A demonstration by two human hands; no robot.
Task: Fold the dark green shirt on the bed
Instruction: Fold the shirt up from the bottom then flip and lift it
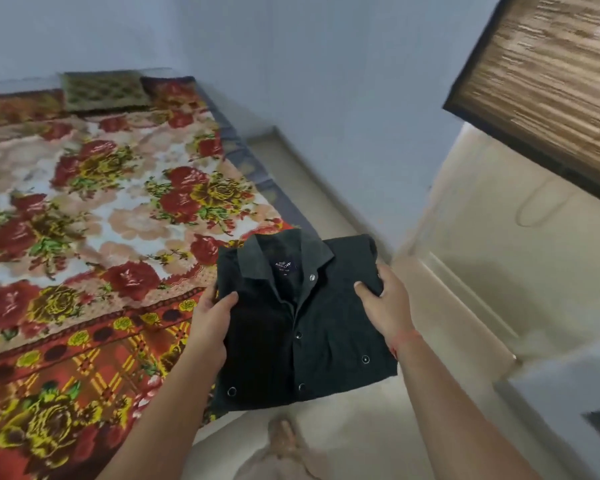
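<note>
Pale blue-grey walls (326, 98) all around, with a beige tiled floor (465, 271) running along the right side. The bed (101, 220) takes up the whole left half, covered with a loud floral blanket, red and yellow roses on cream with an orange checked border. A streaky wood-grain panel (551, 81) with a dark edge hangs into the top right corner; can't tell if it's a door or a cupboard. Two pillows at the far end of the bed: a green patterned one (104, 90) and a red floral one (168, 88) just beside it.

The dark green shirt (309, 334) is already folded into a neat rectangle, front up, collar (281, 252) pointing away and the neck label showing. It sits in both hands at the near corner of the bed, partly over the blanket edge and partly over the floor.

Both forearms reach forward. The left hand (210, 323) grips the shirt's left edge, thumb on top, fingers tucked under. The right hand (385, 303) holds the right edge, thumb pressed on the fabric and fingers curled round the side. There's a red thread (404, 337) on the right wrist.
</note>
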